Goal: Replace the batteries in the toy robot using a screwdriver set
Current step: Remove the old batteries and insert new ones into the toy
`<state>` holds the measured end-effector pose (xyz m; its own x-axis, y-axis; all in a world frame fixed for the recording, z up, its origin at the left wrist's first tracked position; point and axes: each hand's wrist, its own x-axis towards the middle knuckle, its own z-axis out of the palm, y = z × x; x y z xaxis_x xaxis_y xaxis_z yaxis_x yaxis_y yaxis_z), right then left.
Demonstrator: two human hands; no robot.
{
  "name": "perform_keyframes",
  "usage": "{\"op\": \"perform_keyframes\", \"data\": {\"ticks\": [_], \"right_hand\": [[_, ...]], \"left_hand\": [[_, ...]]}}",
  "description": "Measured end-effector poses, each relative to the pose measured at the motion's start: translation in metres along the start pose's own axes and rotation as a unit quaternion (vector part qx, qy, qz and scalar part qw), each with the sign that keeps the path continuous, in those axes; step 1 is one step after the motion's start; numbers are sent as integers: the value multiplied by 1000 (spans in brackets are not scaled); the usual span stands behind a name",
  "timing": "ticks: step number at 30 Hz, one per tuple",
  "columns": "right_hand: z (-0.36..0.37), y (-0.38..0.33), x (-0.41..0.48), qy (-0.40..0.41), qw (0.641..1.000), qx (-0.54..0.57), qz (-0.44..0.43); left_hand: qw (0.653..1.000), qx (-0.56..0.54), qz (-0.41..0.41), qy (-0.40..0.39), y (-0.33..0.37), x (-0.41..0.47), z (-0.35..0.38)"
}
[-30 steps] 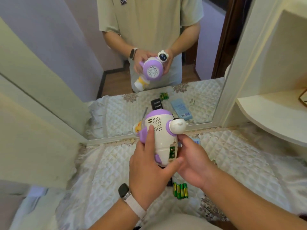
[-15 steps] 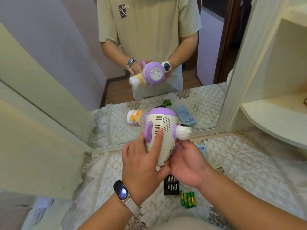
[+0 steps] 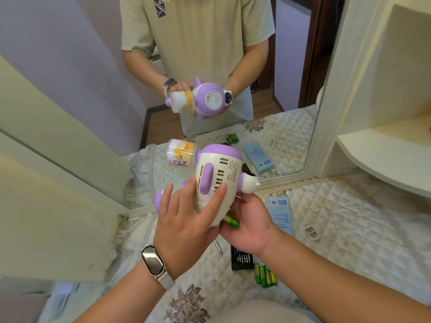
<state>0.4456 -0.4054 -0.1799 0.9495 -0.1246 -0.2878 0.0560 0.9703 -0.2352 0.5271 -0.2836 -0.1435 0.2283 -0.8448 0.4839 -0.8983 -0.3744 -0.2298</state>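
Toy (image 3: pixel 217 173) is at frame centre, held off the cloth (image 3: pixel 349 229) between both hands, vented cream back facing the camera.

Left hand (image 3: pixel 184 224): fingers nearly straight and spread, lying flat on the shell, thumb across the vents. It steadies the toy rather than clamping it.

Right hand (image 3: pixel 251 224): cupped under the lower right of the toy. Its fingers are mostly hidden, but the mirror (image 3: pixel 93 66) shows them curled beneath. One green battery (image 3: pixel 231 221) pokes out between the shell and that palm. Looks like the battery bay faces down into the hand.

Handling, my read:
- Hollow hard plastic, so light and stiff.
- Glossy and rounded, so it slips easily.
- Grip round the cream body.
- Don't hold it by the clear bottle (image 3: pixel 180 152) at upper left or the small white figure (image 3: pixel 249 184) on the right. Both look like snap-off parts.
- A loose battery could drop if the palm opens.

Below the hands on the cloth: driver (image 3: pixel 218 247), black bit case (image 3: pixel 242 258) and battery pile (image 3: pixel 265 276).
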Motion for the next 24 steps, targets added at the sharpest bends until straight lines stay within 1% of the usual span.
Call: {"op": "perform_keyframes", "data": {"ticks": [5,9,13,21,24], "right_hand": [[1,-5,2,72,997,4,1],[-3,-4,-2,103,995,8,5],[-8,-6,-8,109,994,7,25],[-14,-19,-17,96,995,-20,37],[-14,-21,-17,104,994,-30,30]], "left_hand": [[1000,29,1,5,-7,0,1],[999,15,-29,-2,-5,-3,8],[999,-18,-49,-13,0,-8,14],[988,-108,-113,13,12,-8,17],[988,-111,-104,21,13,-8,17]]}}
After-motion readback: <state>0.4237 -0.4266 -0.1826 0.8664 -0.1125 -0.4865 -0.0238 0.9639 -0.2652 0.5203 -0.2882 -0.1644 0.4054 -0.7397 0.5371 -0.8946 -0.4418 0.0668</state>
